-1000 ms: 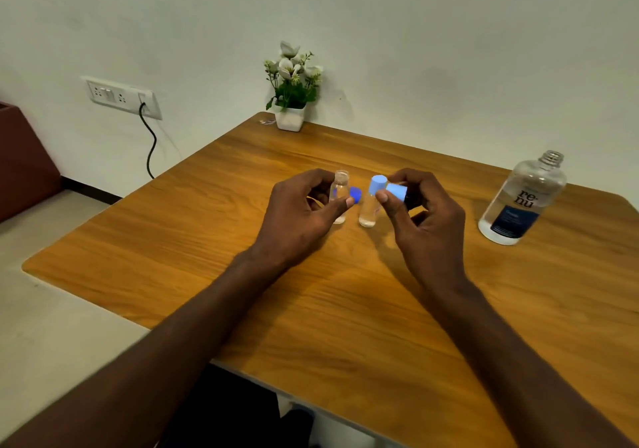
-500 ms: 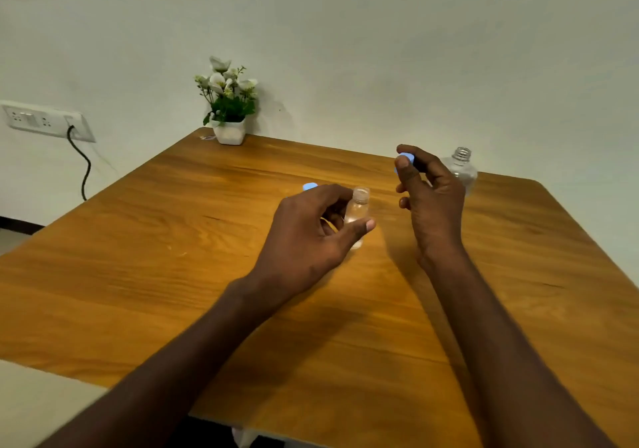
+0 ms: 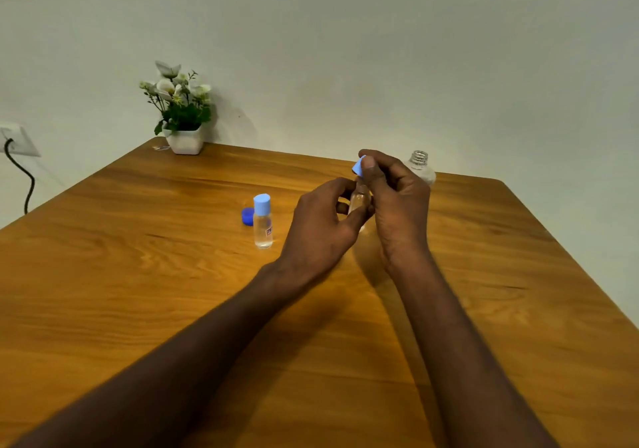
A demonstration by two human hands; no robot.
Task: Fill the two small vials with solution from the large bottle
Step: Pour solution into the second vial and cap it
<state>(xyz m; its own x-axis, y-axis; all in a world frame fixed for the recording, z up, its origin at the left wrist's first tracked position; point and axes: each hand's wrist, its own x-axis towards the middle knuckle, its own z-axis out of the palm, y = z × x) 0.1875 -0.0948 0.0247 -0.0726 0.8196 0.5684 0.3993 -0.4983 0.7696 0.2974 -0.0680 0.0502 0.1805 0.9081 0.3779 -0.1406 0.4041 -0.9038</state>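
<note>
A small clear vial [image 3: 262, 226] with a light blue cap stands upright on the wooden table [image 3: 138, 275]. A darker blue cap [image 3: 247, 216] lies just behind it on its left. My left hand [image 3: 321, 226] grips a second clear vial [image 3: 359, 198] near the table's middle. My right hand [image 3: 397, 198] pinches a light blue cap [image 3: 358, 166] right over that vial's mouth. The large clear bottle [image 3: 420, 167] stands uncapped behind my right hand, mostly hidden by it.
A white pot of flowers [image 3: 181, 116] sits at the table's far left corner against the wall. A wall socket with a black cable [image 3: 20, 167] is at the left edge. The table's right edge runs diagonally at the right.
My right hand has brought the light blue cap back down onto the vial that my left hand holds. The capped vial and the dark blue cap now show on the left.
</note>
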